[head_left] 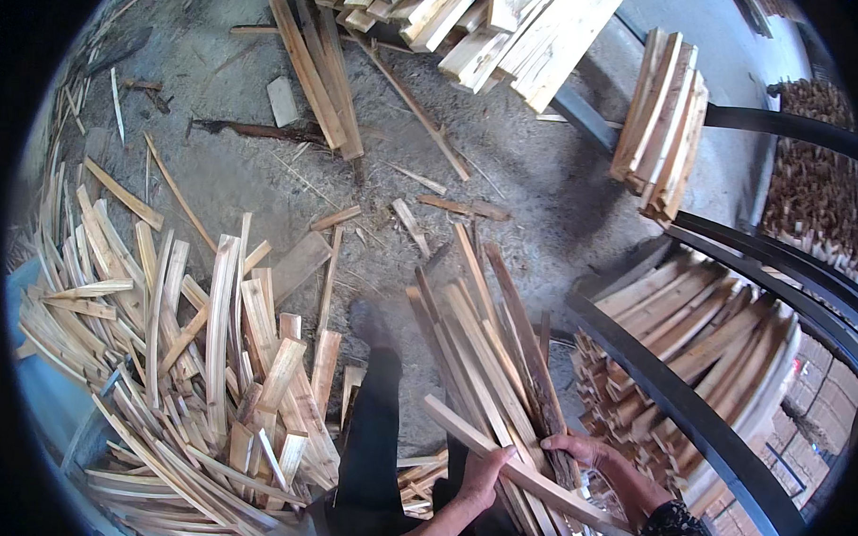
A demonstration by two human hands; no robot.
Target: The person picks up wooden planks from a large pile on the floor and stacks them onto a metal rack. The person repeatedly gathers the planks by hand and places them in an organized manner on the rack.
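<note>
My left hand (481, 473) is closed round a pale slat (572, 505), slanting down-right across the slat bundle (483, 355); right hand (588, 450) clasps the dark slat (528, 364), pointing away.

Beyond the slat bundle (490, 358) I've floor (559, 211) room; a metal frame (686, 415) blocks its right, piled slats (221, 317) its left.

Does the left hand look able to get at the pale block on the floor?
Probably not: the left hand holds a stick, and the pale block lies far off, past scattered wood.
</note>
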